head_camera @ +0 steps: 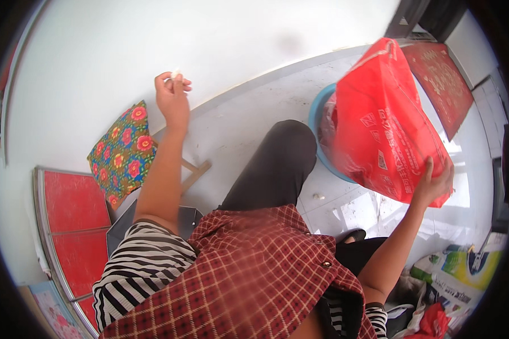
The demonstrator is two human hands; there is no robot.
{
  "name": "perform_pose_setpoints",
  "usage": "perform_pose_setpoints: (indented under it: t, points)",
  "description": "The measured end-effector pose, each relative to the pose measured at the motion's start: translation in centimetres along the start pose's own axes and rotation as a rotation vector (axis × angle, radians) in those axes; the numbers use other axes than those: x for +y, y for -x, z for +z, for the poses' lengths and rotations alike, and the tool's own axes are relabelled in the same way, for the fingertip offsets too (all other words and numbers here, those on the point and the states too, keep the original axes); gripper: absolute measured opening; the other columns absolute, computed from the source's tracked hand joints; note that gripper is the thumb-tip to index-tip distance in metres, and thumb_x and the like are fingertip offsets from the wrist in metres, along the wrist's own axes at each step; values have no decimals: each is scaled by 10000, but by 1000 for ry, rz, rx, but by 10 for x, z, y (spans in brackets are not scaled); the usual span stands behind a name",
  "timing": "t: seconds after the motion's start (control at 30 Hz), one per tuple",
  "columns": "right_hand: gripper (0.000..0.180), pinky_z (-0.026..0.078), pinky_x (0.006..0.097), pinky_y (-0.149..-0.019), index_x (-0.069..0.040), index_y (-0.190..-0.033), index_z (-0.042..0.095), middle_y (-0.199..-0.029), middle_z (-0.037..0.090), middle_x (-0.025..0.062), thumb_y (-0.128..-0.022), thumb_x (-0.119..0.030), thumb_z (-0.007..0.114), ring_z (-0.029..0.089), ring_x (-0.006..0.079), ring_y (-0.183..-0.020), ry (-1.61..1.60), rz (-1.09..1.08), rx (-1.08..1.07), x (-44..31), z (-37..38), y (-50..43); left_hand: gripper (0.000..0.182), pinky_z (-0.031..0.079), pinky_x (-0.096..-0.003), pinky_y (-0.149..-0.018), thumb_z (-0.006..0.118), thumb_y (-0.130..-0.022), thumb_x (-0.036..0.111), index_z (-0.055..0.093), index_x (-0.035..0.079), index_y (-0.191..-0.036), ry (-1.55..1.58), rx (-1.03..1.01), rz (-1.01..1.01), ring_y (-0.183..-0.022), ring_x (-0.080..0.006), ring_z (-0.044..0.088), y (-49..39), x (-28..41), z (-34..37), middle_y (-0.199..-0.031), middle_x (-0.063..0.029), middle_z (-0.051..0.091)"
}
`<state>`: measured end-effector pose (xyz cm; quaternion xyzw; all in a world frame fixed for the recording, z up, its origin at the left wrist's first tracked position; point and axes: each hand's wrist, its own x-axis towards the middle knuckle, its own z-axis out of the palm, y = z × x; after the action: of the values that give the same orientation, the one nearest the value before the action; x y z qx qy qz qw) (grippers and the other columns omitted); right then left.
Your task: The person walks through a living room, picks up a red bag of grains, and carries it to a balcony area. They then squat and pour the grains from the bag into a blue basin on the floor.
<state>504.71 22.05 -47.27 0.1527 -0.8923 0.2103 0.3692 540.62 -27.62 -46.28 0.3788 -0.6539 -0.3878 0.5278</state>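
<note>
My left hand (174, 99) is raised near the white wall, pinching a small whitish piece (176, 73) between thumb and fingers; what it is cannot be told. On the right, my right hand (437, 182) grips the lower edge of a large red plastic bag (377, 123) that bears white writing. This bag leans up over a blue round tub (317, 101), hiding much of it. Inside the tub, reddish plastic film (328, 123) shows beside the bag. A small pale scrap (318, 196) lies on the tiled floor below the tub.
A floral cushion or cloth (125, 154) covers something by the wall, near wooden legs (195, 176). Red panels (76, 237) stand at the left. A red mat (443, 84) lies at the upper right. Plastic packages and bags (458, 279) are heaped at the lower right.
</note>
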Motion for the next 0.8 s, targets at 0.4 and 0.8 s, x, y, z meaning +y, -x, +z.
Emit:
perform_pose_setpoints:
  t: [0.4,0.8]
  points:
    - [437,302,504,-1094,-88,-1218,647,-1361,561,116,-945,-426,600,472,320,-1278,84,-23,-51,20,8,5,86,490,-318,-700,590,-917,85,535,59,-978,-590,32,-196,-751,-165,654,-19,-139,-152,-811,-65,687]
    - [491,395,479,-1043,-51,-1208,647,-1310,585,175,-917,-445,634,525,356,-1216,56,21,-18,42,-1,5,125,503,-414,-745,538,-930,118,576,50,-1028,-701,365,111,-813,-312,669,-19,-117,-198,-875,-131,701]
